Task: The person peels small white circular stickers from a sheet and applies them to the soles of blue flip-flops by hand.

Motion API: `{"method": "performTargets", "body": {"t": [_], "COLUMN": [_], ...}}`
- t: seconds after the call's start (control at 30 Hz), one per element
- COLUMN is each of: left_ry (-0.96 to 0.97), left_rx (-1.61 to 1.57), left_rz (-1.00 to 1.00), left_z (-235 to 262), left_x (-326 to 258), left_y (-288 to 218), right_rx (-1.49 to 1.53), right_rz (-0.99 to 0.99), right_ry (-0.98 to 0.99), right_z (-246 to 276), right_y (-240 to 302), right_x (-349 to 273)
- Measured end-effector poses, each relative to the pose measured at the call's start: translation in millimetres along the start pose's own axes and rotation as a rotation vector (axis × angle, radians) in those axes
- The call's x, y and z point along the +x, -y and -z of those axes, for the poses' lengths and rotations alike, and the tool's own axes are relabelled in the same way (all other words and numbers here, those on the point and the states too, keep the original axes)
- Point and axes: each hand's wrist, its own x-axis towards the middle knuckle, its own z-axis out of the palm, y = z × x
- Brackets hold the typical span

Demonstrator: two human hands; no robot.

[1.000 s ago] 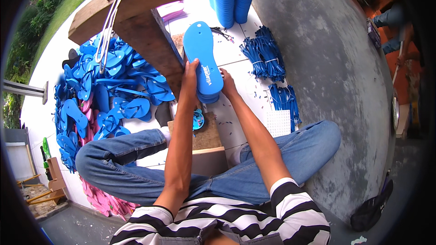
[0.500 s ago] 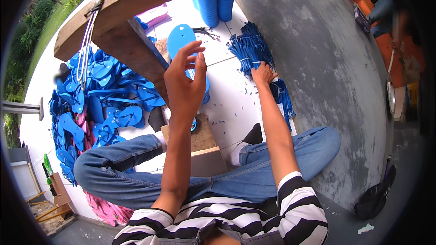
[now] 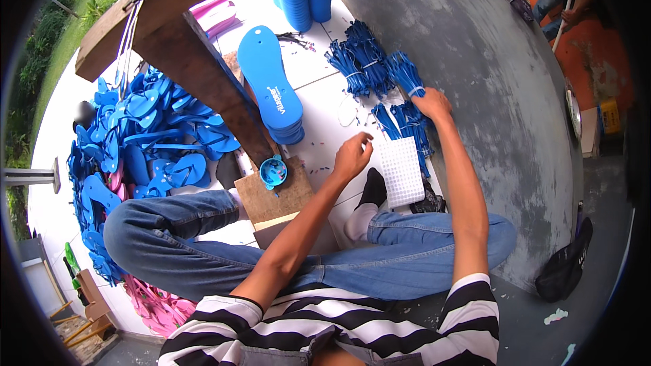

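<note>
Right hand [image 3: 431, 103] down on the bundles of blue sandal straps [image 3: 369, 61], fingers curled onto one bundle near the far right part of the white tiled floor [image 3: 319, 74], where tile meets the grey concrete [image 3: 475, 47]. Looks like a closing grasp; cannot tell if a strap is actually pinched yet.

Left hand [image 3: 352, 156] hovering over the floor's middle, fingertips drawn narrow together, holding nothing visible. Near it: white perforated pad [image 3: 401, 171], small blue cup [image 3: 273, 171] on the wooden block [image 3: 271, 196].

Stack of blue soles [image 3: 274, 88] lying flat beside the slanted wooden beam [image 3: 196, 68]. Long axis runs from the far left toward the near right; rounded wider end points away, narrower end toward the knees.

Strap bundles fanned, long axes mostly toward the far edge, tied at the waist with white bands.

Risks, as judgement:
- Pulling one strap from a tied bundle likely drags neighbours, scatters the lot onto concrete.
- Right arm fully stretched: poor leverage, grip may slip.
- Sole stack unsupported, offset layers; a knock from the returning arm could slide it.
- Loose scraps on the tile could foul anything set down.

Pile of finished blue sandals [image 3: 149, 142] at the left, well apart.
</note>
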Motion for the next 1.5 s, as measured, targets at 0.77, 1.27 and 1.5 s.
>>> {"method": "performTargets", "body": {"t": [0.77,1.27,1.5], "left_ry": [0.261,-0.015,-0.331], "left_rx": [0.120,-0.505,-0.567], "left_rz": [0.078,0.333,0.499], "left_z": [-7,-5,-1], "left_x": [-53,-17,-24], "left_y": [98,106,124], "right_rx": [-0.524,0.252,0.197], "right_rz": [0.657,0.950,0.357], "right_ry": [-0.033,0.413,-0.198], "right_z": [-164,-86,-111], "right_y": [-43,127,120], "right_x": [-42,-35,47]}}
